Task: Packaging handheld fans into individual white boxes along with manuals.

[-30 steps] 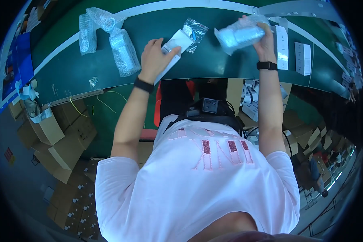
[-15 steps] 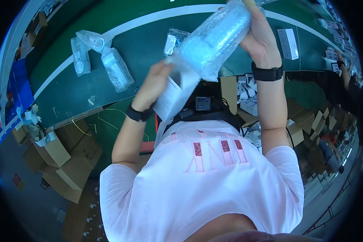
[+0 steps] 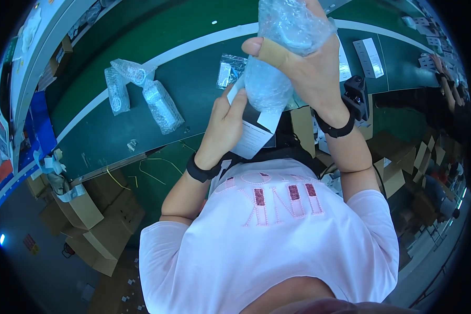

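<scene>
My right hand (image 3: 315, 73), with a tan plaster round its thumb, grips a bubble-wrapped item (image 3: 269, 86) from above. The item stands tilted, its lower end at the mouth of a small white cardboard box (image 3: 250, 142) with its flaps up. How far the item sits inside the box is hidden. My left hand (image 3: 222, 128) holds the box by its left side, thumb on a raised flap. Just beyond the left hand, a small clear plastic bag (image 3: 230, 70) with something inside lies on the green table (image 3: 193, 86).
Several bubble-wrapped items (image 3: 162, 107) lie on the table at left. A closed white box (image 3: 368, 57) stands at right. Brown cartons (image 3: 102, 225) are on the floor at lower left, more at right. Another person's hands (image 3: 444, 70) work at the far right.
My right hand has turned and come down with the wrapped item, now more upright at the box. My left hand has moved right with the box, its flaps now showing.
</scene>
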A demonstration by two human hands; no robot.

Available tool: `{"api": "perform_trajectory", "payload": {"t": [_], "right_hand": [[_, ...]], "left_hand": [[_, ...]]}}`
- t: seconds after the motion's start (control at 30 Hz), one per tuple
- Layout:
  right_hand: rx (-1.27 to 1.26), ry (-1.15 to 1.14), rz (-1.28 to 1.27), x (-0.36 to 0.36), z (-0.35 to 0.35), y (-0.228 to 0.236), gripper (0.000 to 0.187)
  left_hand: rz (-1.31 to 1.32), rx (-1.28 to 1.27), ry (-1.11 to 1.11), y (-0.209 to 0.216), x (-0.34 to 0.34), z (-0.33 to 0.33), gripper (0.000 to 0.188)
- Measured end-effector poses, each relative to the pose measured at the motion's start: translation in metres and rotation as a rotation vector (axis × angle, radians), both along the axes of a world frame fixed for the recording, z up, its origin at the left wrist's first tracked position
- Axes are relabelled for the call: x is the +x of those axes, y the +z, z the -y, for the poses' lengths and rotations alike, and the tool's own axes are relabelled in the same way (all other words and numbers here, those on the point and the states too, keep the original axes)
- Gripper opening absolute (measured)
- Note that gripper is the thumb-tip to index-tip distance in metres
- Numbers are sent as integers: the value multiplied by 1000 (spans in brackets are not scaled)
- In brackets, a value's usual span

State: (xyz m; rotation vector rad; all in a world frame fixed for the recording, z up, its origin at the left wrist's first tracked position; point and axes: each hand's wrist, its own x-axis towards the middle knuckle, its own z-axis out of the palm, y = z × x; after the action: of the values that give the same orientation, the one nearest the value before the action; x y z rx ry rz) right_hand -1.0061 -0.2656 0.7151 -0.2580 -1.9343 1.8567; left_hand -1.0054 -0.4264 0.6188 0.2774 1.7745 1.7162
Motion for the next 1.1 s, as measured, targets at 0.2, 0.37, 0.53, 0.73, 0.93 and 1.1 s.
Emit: {"api": "perform_trajectory", "payload": {"t": [0.2, 0.37, 0.53, 0.73, 0.93, 1.1], "right_hand": [[-38, -201, -146, -20, -8, -6, 31], [-326, -143, -422, -25, -9, 15, 22], [-412, 291, -285, -15, 1, -1, 37], [-645, 92, -116, -27, 0, -3, 35], [-430, 420, -104, -9, -13, 2, 31], [-383, 515, -161, -13, -58, 28, 30]], "left_hand": [[-66, 5, -18, -17, -11, 7, 42], [147, 118, 62, 13, -14, -4, 44], [737, 443, 60, 14, -7, 8, 38], [1075, 881, -118, -8, -12, 29, 40], [1112, 892, -166, 1, -11, 28, 40], [917, 558, -150, 19, -6, 20, 45]]}}
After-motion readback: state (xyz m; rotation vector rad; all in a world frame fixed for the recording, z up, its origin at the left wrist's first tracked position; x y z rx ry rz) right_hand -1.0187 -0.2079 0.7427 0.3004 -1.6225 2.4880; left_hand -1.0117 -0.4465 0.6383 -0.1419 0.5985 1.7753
